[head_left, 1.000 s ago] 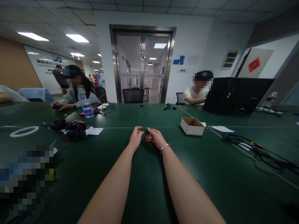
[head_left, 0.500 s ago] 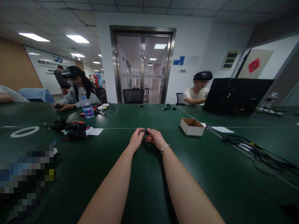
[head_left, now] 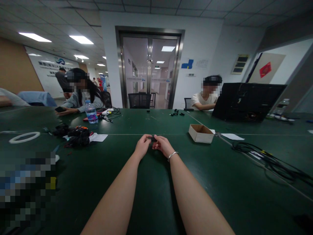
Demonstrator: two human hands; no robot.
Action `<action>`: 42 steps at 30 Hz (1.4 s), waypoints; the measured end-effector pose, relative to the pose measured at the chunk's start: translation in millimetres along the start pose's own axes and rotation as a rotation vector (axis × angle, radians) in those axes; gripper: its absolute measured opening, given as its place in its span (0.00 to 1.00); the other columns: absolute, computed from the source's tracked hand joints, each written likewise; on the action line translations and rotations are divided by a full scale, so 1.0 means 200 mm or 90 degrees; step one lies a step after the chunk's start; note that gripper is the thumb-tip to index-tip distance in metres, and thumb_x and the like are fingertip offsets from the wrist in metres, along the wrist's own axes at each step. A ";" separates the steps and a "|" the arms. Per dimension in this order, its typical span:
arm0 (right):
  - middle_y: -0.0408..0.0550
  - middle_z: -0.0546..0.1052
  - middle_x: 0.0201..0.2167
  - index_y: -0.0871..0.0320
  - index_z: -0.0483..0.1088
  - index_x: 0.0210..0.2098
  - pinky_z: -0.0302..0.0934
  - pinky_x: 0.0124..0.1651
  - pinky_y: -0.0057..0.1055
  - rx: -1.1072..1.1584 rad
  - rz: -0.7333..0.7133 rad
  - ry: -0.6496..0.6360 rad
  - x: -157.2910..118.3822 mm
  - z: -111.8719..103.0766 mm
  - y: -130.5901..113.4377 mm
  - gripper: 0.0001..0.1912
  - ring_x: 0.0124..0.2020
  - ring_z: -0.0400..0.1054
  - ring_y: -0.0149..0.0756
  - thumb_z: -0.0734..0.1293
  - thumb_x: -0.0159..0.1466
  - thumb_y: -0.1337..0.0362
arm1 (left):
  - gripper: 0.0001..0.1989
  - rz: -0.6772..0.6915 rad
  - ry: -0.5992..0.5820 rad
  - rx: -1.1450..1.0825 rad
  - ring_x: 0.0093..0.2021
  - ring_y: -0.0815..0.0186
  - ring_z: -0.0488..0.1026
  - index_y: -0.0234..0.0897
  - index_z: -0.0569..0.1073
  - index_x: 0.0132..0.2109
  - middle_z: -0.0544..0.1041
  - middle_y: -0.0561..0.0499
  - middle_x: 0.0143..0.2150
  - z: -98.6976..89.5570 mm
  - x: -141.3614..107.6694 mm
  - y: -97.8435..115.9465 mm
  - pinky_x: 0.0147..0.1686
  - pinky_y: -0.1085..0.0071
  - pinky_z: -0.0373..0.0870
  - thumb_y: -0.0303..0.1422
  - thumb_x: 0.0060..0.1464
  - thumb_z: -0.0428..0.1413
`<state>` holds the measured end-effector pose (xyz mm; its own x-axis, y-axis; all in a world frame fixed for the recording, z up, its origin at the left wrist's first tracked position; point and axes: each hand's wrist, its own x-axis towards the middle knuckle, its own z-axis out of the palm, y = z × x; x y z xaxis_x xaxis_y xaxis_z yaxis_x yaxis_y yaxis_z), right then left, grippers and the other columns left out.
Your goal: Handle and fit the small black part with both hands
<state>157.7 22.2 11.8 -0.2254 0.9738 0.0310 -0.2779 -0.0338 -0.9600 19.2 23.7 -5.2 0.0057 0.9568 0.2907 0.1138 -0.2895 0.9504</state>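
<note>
Between my two hands is a small dark piece (head_left: 153, 138), too small and too covered by fingers to name its kind. My left hand (head_left: 143, 144) pinches its left end with thumb and fingers. From the other side, my right hand (head_left: 163, 145), with a silver bracelet at the wrist, closes on its right end. Both hands are just above or on the green table (head_left: 156, 182); I cannot tell which. An open cardboard box (head_left: 201, 134) stands to the right of my right hand.
Several small black pieces (head_left: 176, 112) lie farther back. Left are a water bottle (head_left: 91, 112), a dark tangled bundle (head_left: 77, 135) and a white ring (head_left: 24, 137). Black cables (head_left: 266, 160) and a monitor (head_left: 246, 101) are right. Two people sit across the table.
My hands stay almost where they were, still on the small dark piece. The view shifts very slightly. The person at left has tilted the dark object in their hands.
</note>
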 end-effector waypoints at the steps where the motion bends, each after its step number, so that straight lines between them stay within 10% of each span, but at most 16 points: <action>1: 0.44 0.71 0.15 0.61 0.65 0.28 0.67 0.23 0.24 -0.001 0.002 -0.003 0.00 0.00 0.00 0.14 0.15 0.66 0.29 0.68 0.62 0.57 | 0.10 -0.006 -0.009 -0.008 0.23 0.71 0.64 0.35 0.72 0.41 0.67 0.55 0.22 0.00 0.00 0.00 0.24 0.76 0.59 0.32 0.54 0.49; 42: 0.45 0.72 0.15 0.61 0.66 0.27 0.64 0.22 0.22 0.018 -0.001 -0.007 0.01 0.00 0.01 0.10 0.15 0.65 0.28 0.66 0.62 0.62 | 0.15 0.000 -0.018 -0.033 0.21 0.72 0.62 0.34 0.72 0.41 0.69 0.54 0.24 0.00 -0.02 0.02 0.22 0.76 0.58 0.41 0.55 0.51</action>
<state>157.5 23.9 10.7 -0.2353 0.9713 0.0352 -0.3049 -0.0393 -0.9516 20.3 19.6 -2.9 0.0334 0.9571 0.2879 0.0626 -0.2895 0.9551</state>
